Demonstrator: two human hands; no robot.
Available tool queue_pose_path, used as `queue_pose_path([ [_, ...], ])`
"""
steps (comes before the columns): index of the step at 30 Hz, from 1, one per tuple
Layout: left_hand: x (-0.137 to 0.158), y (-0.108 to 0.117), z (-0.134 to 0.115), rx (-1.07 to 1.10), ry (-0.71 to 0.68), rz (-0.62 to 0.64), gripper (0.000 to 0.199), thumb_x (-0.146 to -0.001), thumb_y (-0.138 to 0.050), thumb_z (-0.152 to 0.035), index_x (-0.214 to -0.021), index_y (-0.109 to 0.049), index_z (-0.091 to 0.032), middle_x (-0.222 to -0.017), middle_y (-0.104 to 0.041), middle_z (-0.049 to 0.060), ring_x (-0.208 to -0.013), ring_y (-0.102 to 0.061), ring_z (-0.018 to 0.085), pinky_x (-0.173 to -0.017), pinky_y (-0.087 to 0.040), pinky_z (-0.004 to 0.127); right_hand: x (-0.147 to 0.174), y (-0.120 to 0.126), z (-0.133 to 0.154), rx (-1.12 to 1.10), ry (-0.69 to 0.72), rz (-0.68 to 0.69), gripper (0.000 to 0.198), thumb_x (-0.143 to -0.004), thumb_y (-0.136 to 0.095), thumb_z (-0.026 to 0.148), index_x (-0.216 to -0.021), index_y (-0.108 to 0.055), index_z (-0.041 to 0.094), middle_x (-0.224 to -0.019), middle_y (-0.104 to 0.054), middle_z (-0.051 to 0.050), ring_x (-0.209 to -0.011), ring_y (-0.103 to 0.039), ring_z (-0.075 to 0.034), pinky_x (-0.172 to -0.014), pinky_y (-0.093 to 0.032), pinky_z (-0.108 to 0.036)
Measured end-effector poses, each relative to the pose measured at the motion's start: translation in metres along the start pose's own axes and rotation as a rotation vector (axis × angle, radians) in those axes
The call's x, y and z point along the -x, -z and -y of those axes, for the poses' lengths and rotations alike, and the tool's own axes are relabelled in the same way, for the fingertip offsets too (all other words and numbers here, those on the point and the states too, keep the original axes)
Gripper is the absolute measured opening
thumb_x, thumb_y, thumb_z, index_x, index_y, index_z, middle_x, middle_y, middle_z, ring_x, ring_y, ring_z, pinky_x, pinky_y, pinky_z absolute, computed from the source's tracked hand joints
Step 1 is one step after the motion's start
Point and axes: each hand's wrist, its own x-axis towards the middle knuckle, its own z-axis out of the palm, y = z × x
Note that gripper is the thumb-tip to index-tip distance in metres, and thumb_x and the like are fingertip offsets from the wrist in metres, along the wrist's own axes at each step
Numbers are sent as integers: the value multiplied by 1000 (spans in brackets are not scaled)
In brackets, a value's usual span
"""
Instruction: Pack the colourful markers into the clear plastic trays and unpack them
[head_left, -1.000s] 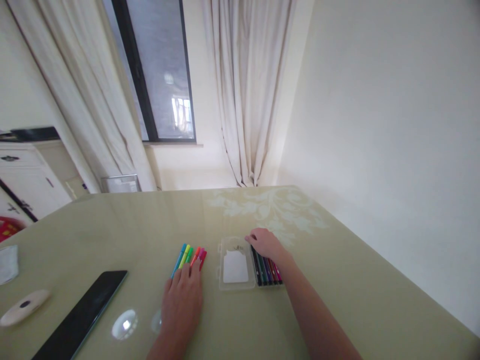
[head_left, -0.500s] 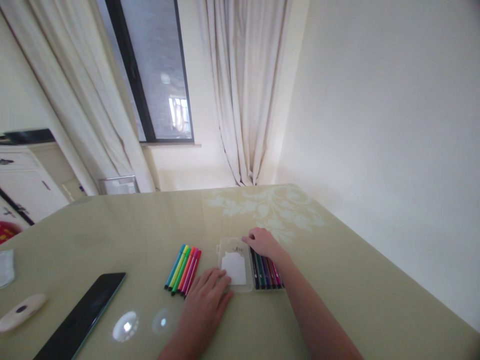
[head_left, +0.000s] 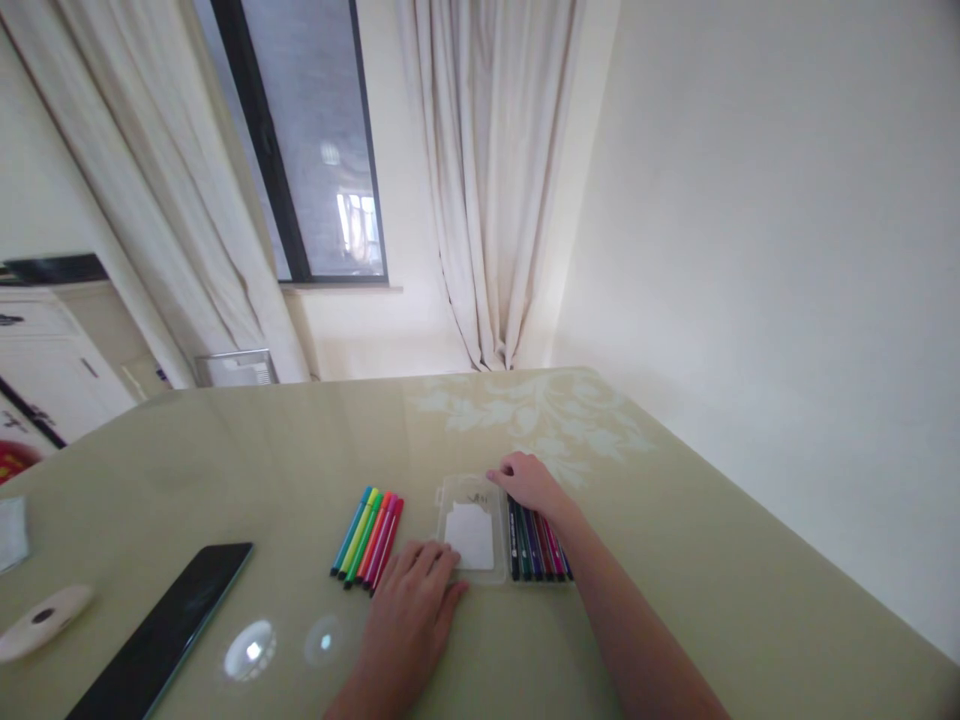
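My left hand (head_left: 412,600) lies flat with its fingers stretched out, the fingertips on the near left corner of a clear plastic case lid (head_left: 471,578). Inside the lid is a white paper card (head_left: 469,537). My right hand (head_left: 529,483) is curled over the far end of several dark and pink felt-tip pens (head_left: 536,555) lying side by side in the other half of the case. Its fingers are closed, and what they grip is hidden. Left of the lid, several bright felt-tip pens (head_left: 367,540) lie in a slanted row on the table.
A black phone or tablet (head_left: 161,625) lies at the near left of the table (head_left: 300,450). Beyond it are a white oval object (head_left: 45,622) and a pale packet (head_left: 13,533). The wall (head_left: 750,300) runs along the table's right side, with curtains (head_left: 487,200) behind.
White lettering on the leftmost black pen in the case shows more clearly now. Both hands have kept nearly the same place; the whole view has shifted very slightly.
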Motion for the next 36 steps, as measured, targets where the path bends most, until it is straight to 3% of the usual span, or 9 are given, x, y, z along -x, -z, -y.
queue_pose_path([
  [6,1,-2,2,-3,-8,-5,22,-96,-63,-27,-118,-68,-26,-119,-72,5,-110,-62,27,-96,-50,43,1,0,1,-70,28,24,46,-95,-59,39,-55,-60,17,-53,-47,4,-56,-41,-12,-57,-26,-26],
  [12,2,-6,5,-8,-17,-35,22,-97,-62,-30,-119,-68,-26,-119,-72,5,-111,-63,26,-97,-51,42,8,6,8,-119,102,119,51,-92,-62,43,-48,-49,19,-48,-39,5,-52,-40,-11,-54,-26,-26],
  [18,1,-10,7,-7,-49,-31,23,-96,-64,-32,-118,-69,-26,-119,-73,5,-111,-64,26,-97,-52,41,12,36,29,-154,160,-147,55,-96,-54,48,-51,-38,20,-53,-34,5,-55,-34,-11,-56,-23,-28],
  [21,1,-6,5,-4,-47,-91,30,-98,-60,-40,-123,-66,-24,-119,-73,7,-111,-64,27,-97,-52,43,17,37,49,-191,207,-153,55,-97,-53,50,-53,-41,19,-54,-37,5,-56,-36,-11,-57,-24,-27],
  [25,1,1,5,42,-18,-244,50,-100,-51,-48,-140,-53,-18,-129,-67,13,-123,-60,30,-104,-49,46,27,16,79,-265,291,-46,51,-94,-60,50,-55,-51,18,-56,-48,4,-59,-46,-11,-58,-28,-25],
  [29,-2,-7,16,13,73,-303,41,-105,-41,-38,-140,-51,-19,-124,-71,13,-117,-67,28,-97,-54,44,31,-8,92,-529,244,239,44,-93,-62,55,-69,-61,18,-52,-57,4,-50,-59,-12,-53,-39,-21],
  [31,-4,-14,24,-27,88,-290,40,-106,-34,-29,-141,-50,-18,-125,-72,12,-113,-69,25,-94,-56,42,28,-12,88,-643,190,312,41,-94,-62,55,-76,-62,18,-59,-64,2,-50,-64,-13,-51,-43,-20],
  [34,-3,-18,36,-149,102,-264,43,-103,-32,-18,-140,-53,-15,-127,-71,14,-112,-70,24,-94,-56,40,21,-1,71,-624,109,245,38,-99,-55,50,-83,-63,17,-75,-71,-3,-56,-69,-13,-54,-45,-21],
  [36,-2,-14,41,-264,148,-234,44,-101,-32,-14,-137,-57,-13,-123,-72,16,-108,-70,26,-89,-56,39,16,14,54,-385,78,97,40,-101,-52,48,-80,-65,16,-78,-72,-5,-63,-70,-15,-60,-45,-23],
])
